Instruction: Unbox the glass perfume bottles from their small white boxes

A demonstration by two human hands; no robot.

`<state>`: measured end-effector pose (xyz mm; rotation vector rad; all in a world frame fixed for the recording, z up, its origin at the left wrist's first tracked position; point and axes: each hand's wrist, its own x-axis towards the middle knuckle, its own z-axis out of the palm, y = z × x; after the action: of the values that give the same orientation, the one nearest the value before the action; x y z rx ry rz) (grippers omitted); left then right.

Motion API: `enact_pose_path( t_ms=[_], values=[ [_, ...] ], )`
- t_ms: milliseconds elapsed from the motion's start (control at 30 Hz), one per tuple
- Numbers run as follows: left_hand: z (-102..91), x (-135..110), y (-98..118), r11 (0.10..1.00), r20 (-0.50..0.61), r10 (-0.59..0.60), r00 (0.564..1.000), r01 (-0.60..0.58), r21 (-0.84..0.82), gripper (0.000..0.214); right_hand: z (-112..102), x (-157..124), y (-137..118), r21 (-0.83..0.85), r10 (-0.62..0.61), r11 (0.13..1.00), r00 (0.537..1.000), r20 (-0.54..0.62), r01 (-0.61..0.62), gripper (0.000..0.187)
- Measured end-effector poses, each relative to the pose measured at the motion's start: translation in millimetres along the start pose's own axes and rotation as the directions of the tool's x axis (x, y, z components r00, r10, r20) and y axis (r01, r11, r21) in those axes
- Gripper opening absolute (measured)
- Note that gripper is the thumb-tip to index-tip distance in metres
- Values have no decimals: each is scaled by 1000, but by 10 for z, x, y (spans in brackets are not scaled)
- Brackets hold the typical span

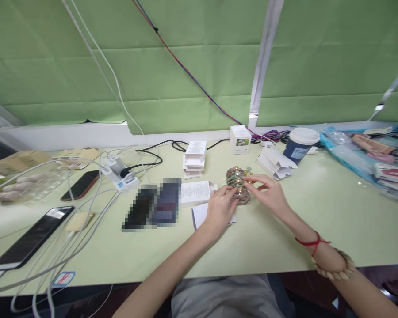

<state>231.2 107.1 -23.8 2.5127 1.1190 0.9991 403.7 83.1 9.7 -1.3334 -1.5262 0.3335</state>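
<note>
Several small, rounded, clear containers [234,173] with gold-coloured fittings stand close together in a row on the table. My left hand [220,204] has its fingers bent and closed on the left side of the nearest container [243,197]. From the right, my right hand [268,191] reaches in with thumb and index finger closed around a small gold fitting on top; the fingers partly hide it. A folded white paper [199,214] lies beneath my left hand. Beside it rests a flat white printed box [195,193].
Behind are a stack of white boxes [195,155], a white cube box [240,140], an opened carton [276,163] and a lidded cup [300,145]. Phones [33,238], a power strip [121,174] and tangled cables spread leftward. A plastic bag [361,163] lies at right.
</note>
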Motion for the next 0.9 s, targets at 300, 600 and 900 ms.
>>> enact_pose_path(
  t_ms=[300, 600, 900],
  values=[
    [-456, -457, 161, 995, 149, -50, 988, 36, 96, 74, -287, -198, 536, -281, 494, 833, 869, -10, -477, 49],
    [-483, -710, -162, 974, 321, -94, 943, 21, 225, 69, -177, -271, 665, -349, 526, 799, 851, 10, -490, 50],
    [-468, -763, -286, 946, 154, 87, 984, -130, 297, 58, -132, -322, 799, -407, 346, 854, 938, -18, -323, 36]
  ],
)
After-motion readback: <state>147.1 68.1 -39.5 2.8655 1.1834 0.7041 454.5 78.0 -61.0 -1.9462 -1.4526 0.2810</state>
